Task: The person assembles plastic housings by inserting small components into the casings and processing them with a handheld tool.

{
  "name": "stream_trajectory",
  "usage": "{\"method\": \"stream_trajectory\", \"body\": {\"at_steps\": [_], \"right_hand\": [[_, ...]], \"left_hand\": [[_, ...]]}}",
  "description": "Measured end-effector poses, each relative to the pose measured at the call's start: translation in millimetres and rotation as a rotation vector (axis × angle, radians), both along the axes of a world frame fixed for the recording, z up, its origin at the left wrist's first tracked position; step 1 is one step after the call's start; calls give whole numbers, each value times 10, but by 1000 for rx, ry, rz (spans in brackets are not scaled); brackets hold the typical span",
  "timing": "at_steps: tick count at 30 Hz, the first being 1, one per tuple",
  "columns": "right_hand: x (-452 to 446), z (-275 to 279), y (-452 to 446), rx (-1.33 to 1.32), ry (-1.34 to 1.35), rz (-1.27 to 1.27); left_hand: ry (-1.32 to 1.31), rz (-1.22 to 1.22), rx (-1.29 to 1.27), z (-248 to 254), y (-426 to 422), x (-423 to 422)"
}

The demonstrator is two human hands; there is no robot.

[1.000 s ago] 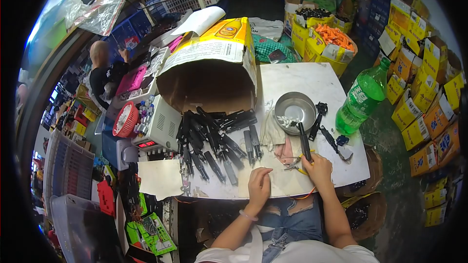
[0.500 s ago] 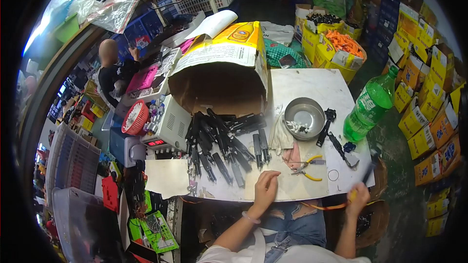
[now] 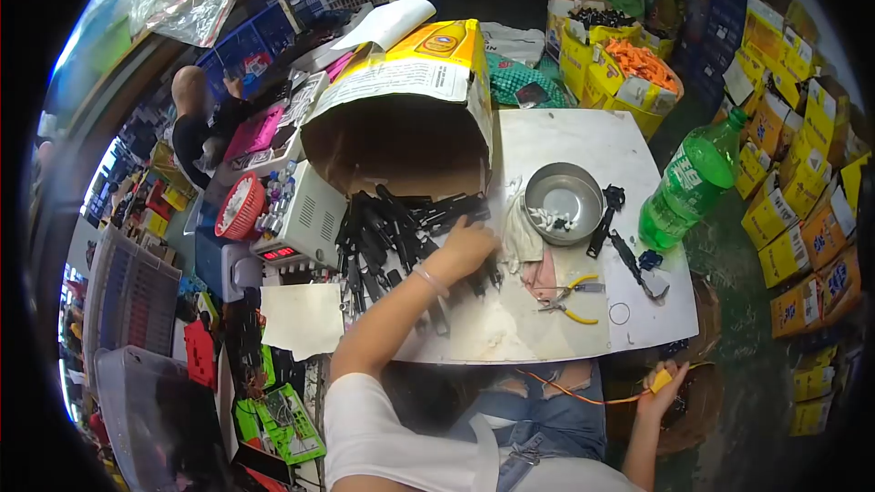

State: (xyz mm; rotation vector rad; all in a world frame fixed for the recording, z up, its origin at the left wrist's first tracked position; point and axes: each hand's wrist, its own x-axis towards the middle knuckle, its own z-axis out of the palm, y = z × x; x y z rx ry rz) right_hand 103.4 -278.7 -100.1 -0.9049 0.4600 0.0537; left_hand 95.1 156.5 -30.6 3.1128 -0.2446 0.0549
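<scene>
My left hand (image 3: 467, 248) is over the pile of long black plastic parts (image 3: 372, 241), fingers apart and nearest the parts at its right side. Its fingertips partly overlap the pile, so contact is unclear. At the lower right, off the table's edge, my right hand (image 3: 663, 392) is closed around a yellow piece (image 3: 660, 382) joined to a red-and-yellow cord (image 3: 583, 397). The cord runs across my lap. Yellow-handled pliers (image 3: 576, 315) lie on the table, below a metal bowl (image 3: 565, 203) with small white pieces inside.
An open carton (image 3: 469, 118) on its side backs the pile. A boxy device with a red display (image 3: 310, 219) stands left, a green bottle (image 3: 688, 184) right. A brown box (image 3: 702, 419) sits beneath my right hand. Another person (image 3: 191, 128) is at the far left.
My left hand has moved from the table's front edge up to the black parts. My right hand has turned and lowered slightly; the dark elongated thing above it is gone from view.
</scene>
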Motion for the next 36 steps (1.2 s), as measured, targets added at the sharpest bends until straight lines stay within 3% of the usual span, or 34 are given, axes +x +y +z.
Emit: {"method": "stream_trajectory", "body": {"at_steps": [4, 6, 9, 10, 12, 17, 28, 31, 34, 36], "right_hand": [[-6, 381, 581, -20, -100, 180], [-61, 431, 795, -92, -184, 286], [-153, 490, 1061, -235, -414, 571], [-141, 436, 1110, -403, -445, 697], [-91, 521, 1425, -863, -1020, 584], [-180, 736, 1780, -1136, -1182, 654], [-150, 564, 1744, -1258, -1166, 620], [-18, 602, 1663, -1308, -1113, 592], [187, 646, 1618, -1351, -950, 511], [325, 612, 1605, -1379, -917, 474]], "left_hand": [[20, -68, 233, 94, 42, 29], [-33, -118, -14, 240, 78, -36], [-223, 189, -651, 371, -171, -326], [-301, 342, -919, 372, -383, -464], [-215, 486, -1571, 296, -746, -602], [-391, 529, -1947, 107, -1359, -679], [-505, 589, -1897, -94, -1612, -609], [-504, 590, -1285, -299, -1573, -670], [-502, 645, -1478, -310, -1583, -682], [-535, 629, -1452, -264, -1598, -659]]}}
